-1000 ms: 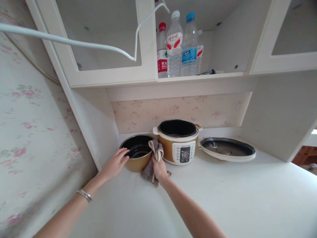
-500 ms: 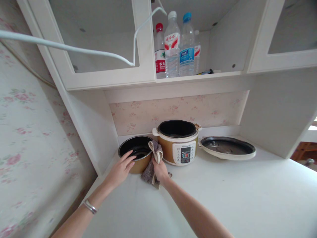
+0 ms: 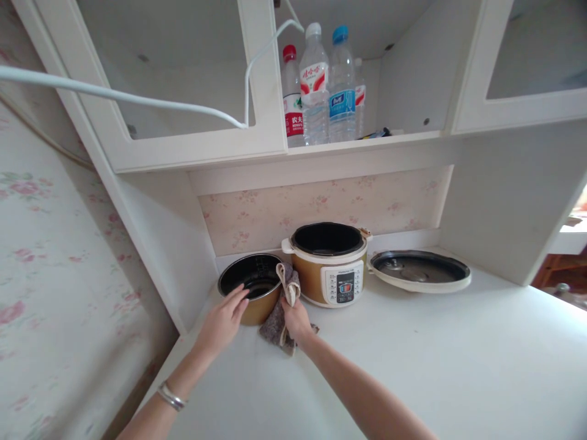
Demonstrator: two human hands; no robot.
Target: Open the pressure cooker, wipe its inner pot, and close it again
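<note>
A gold inner pot (image 3: 259,310) with a black inside stands at the left on the white counter. My left hand (image 3: 223,319) is at its near rim, fingers over the edge and close together, thumb by the outer wall. Bunched in my right hand (image 3: 296,318) is a grey-brown cloth (image 3: 274,327) with a pale border. Part of this cloth lies against the pot's right side and its lower end hangs to the counter. Right beside it stands a gold and white electric cooker (image 3: 308,278), open at the top, its control panel facing me.
The cooker lid (image 3: 419,282) lies upside down right of the cooker. Several plastic bottles (image 3: 315,91) stand on the shelf above. A white hanger-like rod (image 3: 183,105) crosses the cabinet door at upper left. A side panel (image 3: 499,201) closes off the right.
My left hand's fingers have drawn closer together at the rim. Markings on the pot's inner wall now show. The right hand and cloth have hardly moved; the view has shifted slightly.
</note>
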